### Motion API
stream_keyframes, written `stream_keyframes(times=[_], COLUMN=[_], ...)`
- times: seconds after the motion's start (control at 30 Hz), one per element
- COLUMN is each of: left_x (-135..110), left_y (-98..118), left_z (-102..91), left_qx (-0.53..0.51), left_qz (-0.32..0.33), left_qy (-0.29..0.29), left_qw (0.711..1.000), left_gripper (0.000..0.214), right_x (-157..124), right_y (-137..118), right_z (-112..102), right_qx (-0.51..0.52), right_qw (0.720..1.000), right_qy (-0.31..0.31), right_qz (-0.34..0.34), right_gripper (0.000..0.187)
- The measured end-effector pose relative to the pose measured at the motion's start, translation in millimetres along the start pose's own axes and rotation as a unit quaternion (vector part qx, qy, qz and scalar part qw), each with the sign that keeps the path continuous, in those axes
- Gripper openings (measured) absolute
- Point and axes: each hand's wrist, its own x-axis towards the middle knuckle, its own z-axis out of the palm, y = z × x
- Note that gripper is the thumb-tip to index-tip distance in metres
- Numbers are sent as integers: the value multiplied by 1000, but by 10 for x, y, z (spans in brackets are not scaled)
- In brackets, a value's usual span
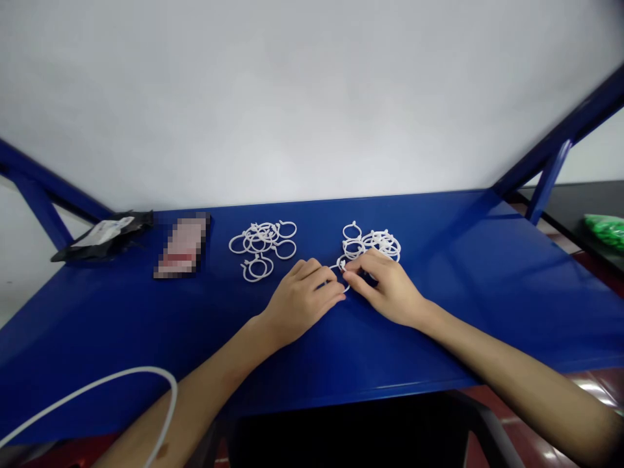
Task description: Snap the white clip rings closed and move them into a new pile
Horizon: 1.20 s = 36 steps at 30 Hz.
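Note:
A thin white plastic ring with a small knob-like clasp is between my two hands, low over the blue table. My left hand has its fingers closed on the ring's left side, and they cover much of it. The thumb and forefinger of my right hand pinch the ring near its clasp. Just beyond the right hand lies a pile of similar white rings, partly hidden by that hand. Another loose group of white rings lies to the left, past my left hand.
On the blue table, a pixelated flat pinkish item lies at the left. A black plastic bag with a white label sits farther left. A white cable curves over my left forearm. A green packet rests at far right.

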Motion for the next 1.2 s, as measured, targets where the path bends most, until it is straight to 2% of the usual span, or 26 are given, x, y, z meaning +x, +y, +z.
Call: stream_keyframes(times=[0.13, 0.27, 0.4, 0.6, 0.73, 0.9, 1.07, 1.2], left_x=[1, 17, 10, -7, -15, -42, -68, -49], left_y=[-14, -11, -42, -49, -31, -2, 6, 0], left_z=[-36, -62, -27, 22, 24, 45, 84, 73], left_qx=[-19, -18, -29, -78, -100, -71, -32, -23], left_qz=[-28, -98, -116, -108, -91, -59, -38, -31], left_qy=[41, 102, 70, 21, 25, 30, 20, 7], left_qw=[999, 990, 990, 991, 990, 995, 999, 999], left_gripper=[9, 12, 10, 24, 30, 34, 34, 34], right_x=[-2, 0, -8, -24, -49, -77, -92, -75], right_y=[0, 10, 6, 8, 1, -25, -14, -11], right_z=[-12, -37, -39, -32, -22, -4, 12, 0], right_qx=[5, -21, -36, -20, -23, -51, -89, -104], right_qw=[1000, 999, 997, 993, 989, 983, 979, 977], right_qy=[31, 34, 18, 10, 4, -7, -49, -56], right_qz=[1, -22, -65, -113, -143, -179, -178, -179], right_gripper=[12, 11, 11, 13, 12, 15, 26, 30])
